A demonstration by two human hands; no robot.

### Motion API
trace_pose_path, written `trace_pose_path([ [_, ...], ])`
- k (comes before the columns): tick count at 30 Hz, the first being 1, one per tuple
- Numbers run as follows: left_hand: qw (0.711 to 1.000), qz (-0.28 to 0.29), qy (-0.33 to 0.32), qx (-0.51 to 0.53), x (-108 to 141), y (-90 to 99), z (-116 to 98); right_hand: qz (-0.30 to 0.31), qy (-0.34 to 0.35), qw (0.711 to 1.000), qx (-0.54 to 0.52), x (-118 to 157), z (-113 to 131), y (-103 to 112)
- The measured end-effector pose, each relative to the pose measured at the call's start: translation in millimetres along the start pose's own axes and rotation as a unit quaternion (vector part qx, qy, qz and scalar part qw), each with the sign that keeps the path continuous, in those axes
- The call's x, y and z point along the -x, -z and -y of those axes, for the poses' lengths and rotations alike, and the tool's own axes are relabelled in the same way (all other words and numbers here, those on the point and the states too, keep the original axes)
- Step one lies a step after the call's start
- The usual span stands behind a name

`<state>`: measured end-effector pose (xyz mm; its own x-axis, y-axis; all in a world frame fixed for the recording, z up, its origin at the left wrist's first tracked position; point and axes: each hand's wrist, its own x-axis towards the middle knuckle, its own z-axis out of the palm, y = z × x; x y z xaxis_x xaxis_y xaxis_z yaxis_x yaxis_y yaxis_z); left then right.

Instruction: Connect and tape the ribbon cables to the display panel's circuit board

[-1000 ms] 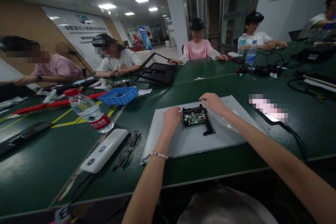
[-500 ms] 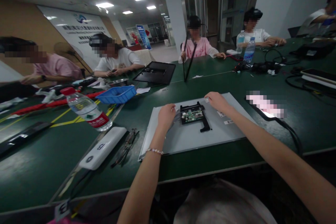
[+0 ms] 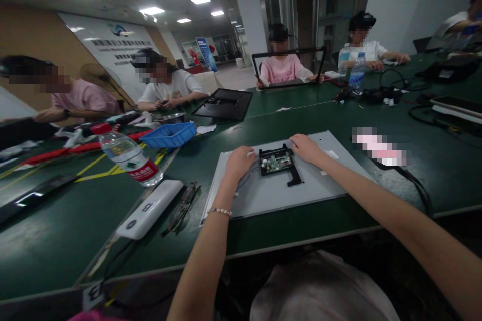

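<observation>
A flat grey panel (image 3: 320, 185) lies on the green table in front of me. Near its middle sits a black bracket (image 3: 294, 176) around a green circuit board (image 3: 276, 162). My left hand (image 3: 240, 161) is just left of the bracket, above thin grey cables, its fingers curled; whether they grip anything is too small to make out. Close to the bracket's upper right corner is my right hand (image 3: 306, 149), fingers bent down toward the panel, the fingertips partly hidden.
Left of the panel are glasses (image 3: 183, 205), a white power bank (image 3: 150, 209), a water bottle (image 3: 130, 158) and a blue tray (image 3: 169, 135). A phone (image 3: 380, 149) with cables lies right. Across the table, a person holds a black frame (image 3: 288, 51).
My right hand has shifted left, closer to the bracket. My left hand has moved slightly right. The person across the table has turned the black frame broadside.
</observation>
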<state>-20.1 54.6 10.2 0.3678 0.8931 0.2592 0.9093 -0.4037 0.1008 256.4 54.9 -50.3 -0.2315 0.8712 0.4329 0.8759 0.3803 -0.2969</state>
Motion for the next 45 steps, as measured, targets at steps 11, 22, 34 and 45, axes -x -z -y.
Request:
trace_pose_path([
  [11, 0.992, 0.051, -0.027, -0.114, 4, 9.4, -2, -0.007, -0.012, 1.000, 0.022, 4, 0, 0],
  [22, 0.984, 0.069, -0.017, -0.162, 6, 13.8, -22, 0.001, -0.002, 1.000, 0.006, 3, -2, -1],
  [34, 0.983, 0.078, -0.029, -0.161, 9, 12.4, -41, 0.004, -0.001, 1.000, 0.004, 3, -2, 0],
  [45, 0.981, 0.091, -0.079, -0.154, 11, 12.6, -41, 0.000, 0.009, 1.000, 0.005, 3, -5, -4],
])
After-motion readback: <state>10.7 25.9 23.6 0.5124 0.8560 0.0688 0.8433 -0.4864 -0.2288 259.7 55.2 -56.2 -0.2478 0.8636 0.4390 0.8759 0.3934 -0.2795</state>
